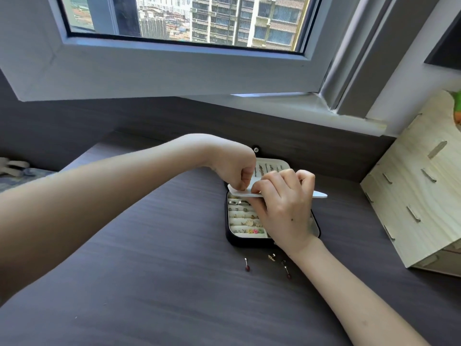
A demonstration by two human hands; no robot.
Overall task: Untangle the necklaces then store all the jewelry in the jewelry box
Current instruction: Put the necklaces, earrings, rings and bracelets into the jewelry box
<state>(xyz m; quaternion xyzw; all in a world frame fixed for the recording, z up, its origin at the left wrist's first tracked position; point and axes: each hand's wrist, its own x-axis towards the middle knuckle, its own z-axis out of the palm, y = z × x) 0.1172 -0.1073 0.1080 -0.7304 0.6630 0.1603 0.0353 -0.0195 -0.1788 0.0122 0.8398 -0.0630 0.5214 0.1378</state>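
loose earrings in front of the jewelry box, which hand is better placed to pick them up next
Probably the right hand: its wrist lies just beside the loose earrings near the jewelry box. The left hand is farther back, at the white flap both hands pinch.

no text, label, brand, number or sign can be read anywhere here.
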